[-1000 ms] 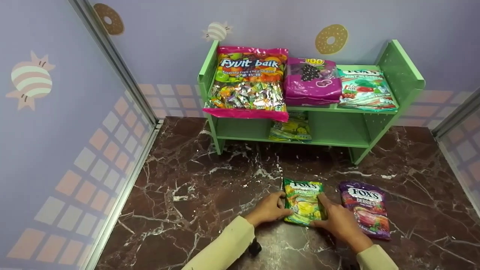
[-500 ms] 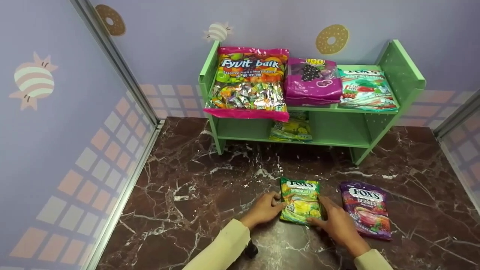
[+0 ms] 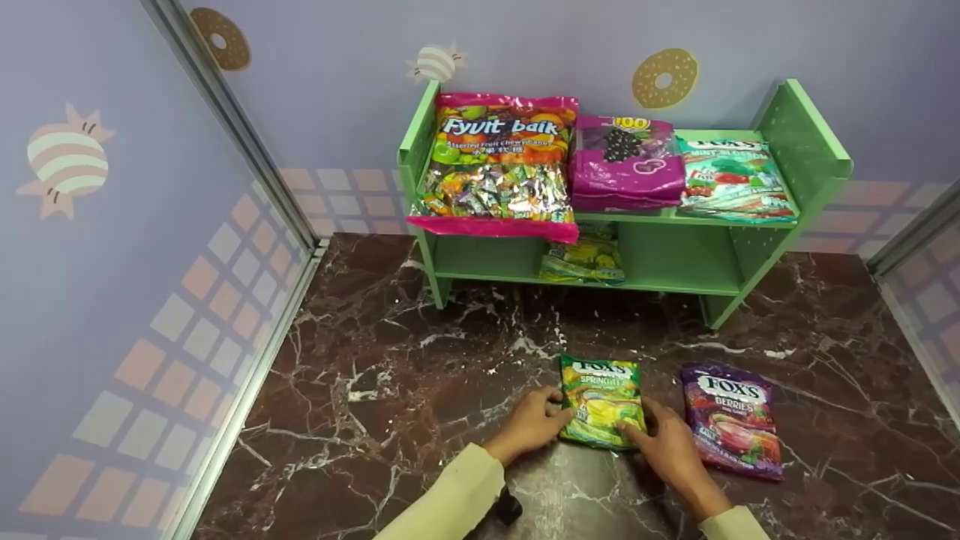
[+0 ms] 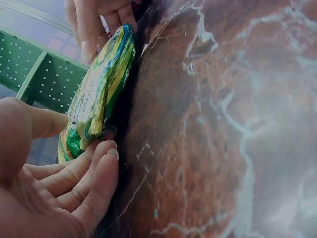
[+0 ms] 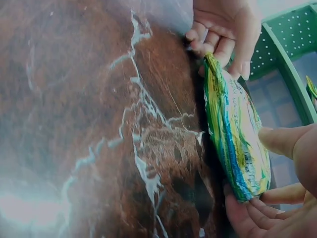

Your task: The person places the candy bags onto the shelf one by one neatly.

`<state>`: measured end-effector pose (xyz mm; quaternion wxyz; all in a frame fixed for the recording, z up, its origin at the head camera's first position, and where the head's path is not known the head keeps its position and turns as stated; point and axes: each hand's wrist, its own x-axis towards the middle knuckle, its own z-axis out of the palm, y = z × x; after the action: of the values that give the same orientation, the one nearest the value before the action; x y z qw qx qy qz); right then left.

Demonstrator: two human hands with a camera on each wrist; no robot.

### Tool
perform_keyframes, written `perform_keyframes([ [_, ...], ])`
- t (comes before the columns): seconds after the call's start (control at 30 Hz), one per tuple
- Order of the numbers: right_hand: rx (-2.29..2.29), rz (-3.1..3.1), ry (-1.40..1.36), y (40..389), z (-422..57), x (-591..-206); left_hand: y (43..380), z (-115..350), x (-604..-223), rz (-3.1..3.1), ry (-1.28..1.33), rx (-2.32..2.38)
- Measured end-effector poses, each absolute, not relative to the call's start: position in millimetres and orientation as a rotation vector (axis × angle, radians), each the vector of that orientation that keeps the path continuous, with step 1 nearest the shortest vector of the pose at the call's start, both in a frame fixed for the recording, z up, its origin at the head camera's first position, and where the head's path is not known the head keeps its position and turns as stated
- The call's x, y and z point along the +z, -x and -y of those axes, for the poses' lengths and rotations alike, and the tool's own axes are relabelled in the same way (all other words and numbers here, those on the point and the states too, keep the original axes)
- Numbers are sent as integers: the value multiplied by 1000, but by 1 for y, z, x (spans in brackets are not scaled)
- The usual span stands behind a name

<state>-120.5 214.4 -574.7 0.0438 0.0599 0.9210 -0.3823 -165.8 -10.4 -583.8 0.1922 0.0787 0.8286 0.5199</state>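
A green and yellow FOX'S candy bag [image 3: 602,401] lies face up between both hands, near the front of the marbled table. My left hand [image 3: 529,425] pinches its left edge, thumb on top and fingers curled beneath, as the left wrist view shows of this hand [image 4: 59,173]. On the opposite edge, my right hand [image 3: 671,450] grips the bag with its thumb over the front; in the right wrist view the fingers of that hand [image 5: 282,183] go under the side. Just right of the right hand lies a purple FOX'S Berries candy bag [image 3: 733,421], apart from it.
Behind stands a green two-tier shelf [image 3: 675,264]. Its top carries a large Fyvit baik candy bag [image 3: 499,161], a purple bag [image 3: 628,169] and a mint FOX'S bag [image 3: 735,180]. A yellow-green bag [image 3: 583,259] lies on the lower tier. Panels enclose the sides.
The green and yellow candy bag has shifted slightly left with both hands. My right thumb now lies a bit farther up on its front. The purple Berries bag stays in place.
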Motion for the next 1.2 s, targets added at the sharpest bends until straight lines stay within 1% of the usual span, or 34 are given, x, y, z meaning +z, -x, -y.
perform_keyframes([
  [0.57, -1463, -2515, -314, 122, -212, -579, 163, 7, -584, -2226, -143, 1531],
  [0.77, -1623, -2392, -294, 121, -212, -580, 164, 8, -585, -2151, -152, 1636],
  [0.97, -1427, -2518, -166, 119, -213, -579, 163, 8, -583, -2151, -184, 1601],
  [1.2, -1298, -2592, -160, 118, -211, -578, 162, 7, -579, -2258, -241, 1477],
])
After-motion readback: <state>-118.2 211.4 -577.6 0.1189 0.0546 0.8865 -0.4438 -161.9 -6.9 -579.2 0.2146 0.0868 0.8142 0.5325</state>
